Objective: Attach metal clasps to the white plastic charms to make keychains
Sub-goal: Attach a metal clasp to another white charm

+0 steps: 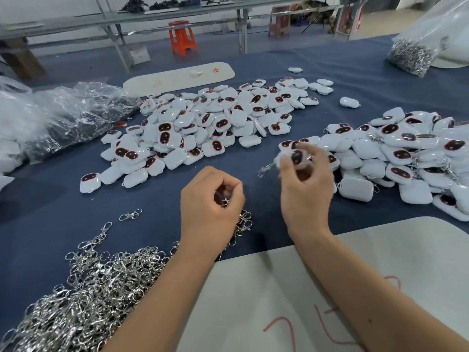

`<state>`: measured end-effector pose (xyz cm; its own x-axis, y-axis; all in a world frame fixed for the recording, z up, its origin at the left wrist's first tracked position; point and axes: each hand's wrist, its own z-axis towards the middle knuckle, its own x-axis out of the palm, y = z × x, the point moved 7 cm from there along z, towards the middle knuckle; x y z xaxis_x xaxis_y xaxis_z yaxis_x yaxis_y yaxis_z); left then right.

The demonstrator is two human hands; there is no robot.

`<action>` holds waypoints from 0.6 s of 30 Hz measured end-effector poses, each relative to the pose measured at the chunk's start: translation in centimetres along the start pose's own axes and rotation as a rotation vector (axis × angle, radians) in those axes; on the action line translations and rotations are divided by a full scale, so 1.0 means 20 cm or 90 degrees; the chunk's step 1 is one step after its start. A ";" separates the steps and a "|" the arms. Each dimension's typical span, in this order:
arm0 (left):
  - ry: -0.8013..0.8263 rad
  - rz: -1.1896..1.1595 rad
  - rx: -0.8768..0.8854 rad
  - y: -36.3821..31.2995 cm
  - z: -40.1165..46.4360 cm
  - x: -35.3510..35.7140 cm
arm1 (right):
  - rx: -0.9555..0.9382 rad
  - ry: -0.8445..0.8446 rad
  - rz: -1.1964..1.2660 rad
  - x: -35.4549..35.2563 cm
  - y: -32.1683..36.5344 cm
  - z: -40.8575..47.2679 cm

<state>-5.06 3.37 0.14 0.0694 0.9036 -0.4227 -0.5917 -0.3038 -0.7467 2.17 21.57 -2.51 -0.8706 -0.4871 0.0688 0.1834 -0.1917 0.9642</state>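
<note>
A white plastic charm with a dark oval face (297,156) is pinched in the fingers of the right hand (305,191), above the middle of the blue-covered desk (63,194); a blurred metal piece (265,170) hangs at its left side. A small silver metal clasp (225,201) is held in the curled fingers of the left hand (210,204). A heap of silver clasps (83,290) lies at the near left corner. Piles of white charms are seen in the middle (203,125) and at the right edge (406,158).

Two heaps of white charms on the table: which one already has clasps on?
The right heap, next to the right hand: metal clasps show among its charms. The middle heap shows only bare charms.
</note>
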 end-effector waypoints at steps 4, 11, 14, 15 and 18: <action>0.034 0.068 -0.043 0.02 0.02 0.01 | -0.031 -0.063 -0.017 -0.06 0.01 0.02; 0.213 0.368 -0.036 0.12 0.22 0.09 | -0.124 0.149 -0.170 0.11 0.05 -0.04; 0.289 0.496 -0.020 0.19 0.33 0.16 | -0.134 0.180 -0.199 0.12 0.06 -0.06; 0.313 0.517 -0.022 0.21 0.35 0.18 | -0.135 0.192 -0.209 0.13 0.06 -0.06; 0.334 0.473 0.009 0.20 0.35 0.22 | -0.135 0.229 -0.238 0.15 0.05 -0.06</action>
<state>-12.86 8.30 -1.15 0.0210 0.2223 -0.9748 -0.6403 -0.7458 -0.1839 0.26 18.89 -1.65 -0.6907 -0.6057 -0.3952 0.0127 -0.5565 0.8308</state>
